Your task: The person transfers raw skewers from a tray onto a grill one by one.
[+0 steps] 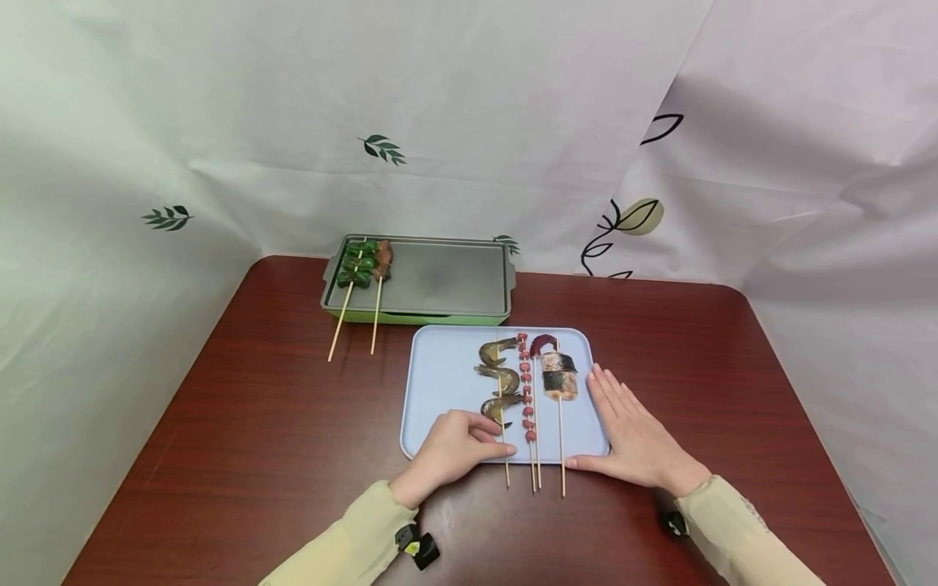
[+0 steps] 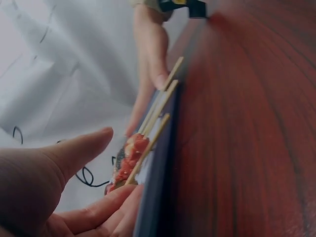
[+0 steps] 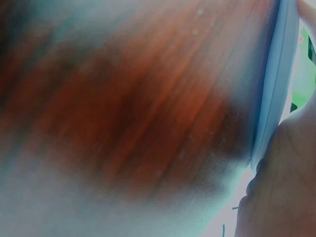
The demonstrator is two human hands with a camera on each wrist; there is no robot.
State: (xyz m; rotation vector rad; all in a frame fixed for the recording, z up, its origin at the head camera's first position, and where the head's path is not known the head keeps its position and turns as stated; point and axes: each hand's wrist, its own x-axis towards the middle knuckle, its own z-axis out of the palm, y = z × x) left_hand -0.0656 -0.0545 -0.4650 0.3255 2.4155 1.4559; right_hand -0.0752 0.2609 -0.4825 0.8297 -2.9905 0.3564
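Left hand, thumb and fingers apart, is the nearer one, around the near part of the shrimp skewer — long axis running near-to-far across the tray.

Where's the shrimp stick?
In the head view, the shrimp stick lies on the blue tray, just left of the red stick, with the left hand at its lower part.
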